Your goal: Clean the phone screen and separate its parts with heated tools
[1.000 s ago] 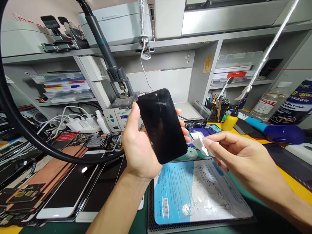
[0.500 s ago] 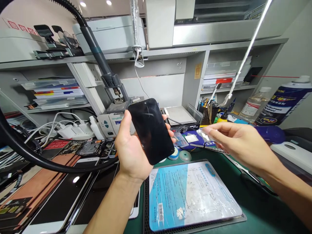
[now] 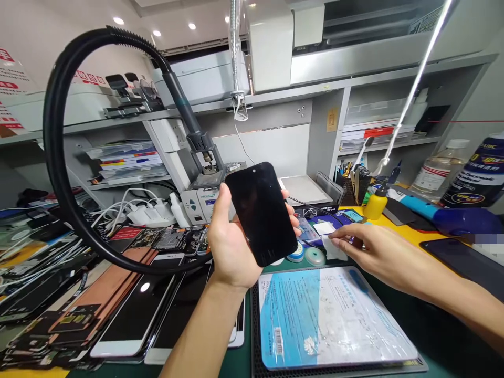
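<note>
A smartphone point(image 3: 263, 215) with a black, unlit screen faces me, tilted, in my left hand point(image 3: 232, 247). The thumb presses its left edge, and the fingers wrap round behind to the right edge. A small camera dot shows near its top. To the right, my right hand point(image 3: 368, 247) pinches a thin whitish sheet point(image 3: 334, 248) between thumb and fingertips. I cannot tell whether the sheet is film or a wipe. It hangs low over the bench, beside a small round pale green disc point(image 3: 315, 256) and a blue-and-white spool point(image 3: 295, 252).
Below the hands lies a blue-and-white printed pad point(image 3: 334, 320). Several phones point(image 3: 129, 310) and parts crowd the left, under a black hose loop point(image 3: 59, 147). A yellow bottle point(image 3: 376, 203), a clear bottle point(image 3: 435, 170) and a spray can point(image 3: 476, 173) stand right.
My right hand has lowered with the whitish sheet towards the bench. My left hand still holds the phone; a pale streak on its screen no longer shows. The view has shifted left and up.
</note>
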{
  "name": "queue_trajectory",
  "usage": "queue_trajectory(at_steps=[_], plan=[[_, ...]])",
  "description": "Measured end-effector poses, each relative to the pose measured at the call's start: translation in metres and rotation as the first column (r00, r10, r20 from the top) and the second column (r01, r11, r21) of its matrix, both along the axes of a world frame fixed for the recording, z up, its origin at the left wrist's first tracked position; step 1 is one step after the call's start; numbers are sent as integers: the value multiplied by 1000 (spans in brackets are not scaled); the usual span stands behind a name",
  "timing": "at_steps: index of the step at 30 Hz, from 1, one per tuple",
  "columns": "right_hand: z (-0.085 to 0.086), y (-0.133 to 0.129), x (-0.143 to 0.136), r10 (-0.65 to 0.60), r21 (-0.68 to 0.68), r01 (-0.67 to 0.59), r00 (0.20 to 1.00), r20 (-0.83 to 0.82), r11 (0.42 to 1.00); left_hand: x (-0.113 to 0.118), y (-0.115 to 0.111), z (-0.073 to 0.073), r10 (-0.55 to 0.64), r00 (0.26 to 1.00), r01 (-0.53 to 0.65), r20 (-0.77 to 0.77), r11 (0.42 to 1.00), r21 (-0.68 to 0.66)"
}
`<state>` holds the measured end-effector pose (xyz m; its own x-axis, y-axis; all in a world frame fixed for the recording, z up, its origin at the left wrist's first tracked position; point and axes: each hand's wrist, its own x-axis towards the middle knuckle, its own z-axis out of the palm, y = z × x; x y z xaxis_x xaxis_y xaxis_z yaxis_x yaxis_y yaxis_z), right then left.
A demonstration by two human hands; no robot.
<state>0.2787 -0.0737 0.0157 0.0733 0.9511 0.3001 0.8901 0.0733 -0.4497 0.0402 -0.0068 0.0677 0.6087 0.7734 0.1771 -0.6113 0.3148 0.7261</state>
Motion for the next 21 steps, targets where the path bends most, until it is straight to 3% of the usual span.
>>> queue_trajectory(at_steps=[4,7,9,12,16,21], plan=[[0,0,-1,-27,47,29,999,-40,998,0,1,0,23,1000,-23,-20,1000,-9],[6,-6,-20,55,-15,-60,974,-219,998,3,-1,-1,45,997,-47,-65,998,-40],[9,-13,-39,119,-96,-180,887,-447,979,7,-4,-2,53,995,-58,-88,997,-56],[8,-21,-66,150,-96,-246,810,-566,965,15,-10,-4,31,995,-41,-95,994,-98],[-2,-24,-83,148,-14,-206,747,-648,978,27,-19,-6,51,993,-72,-108,977,-199],[-5,-19,-87,148,69,-137,735,-662,988,37,-28,-7,118,990,-135,-78,952,-274]])
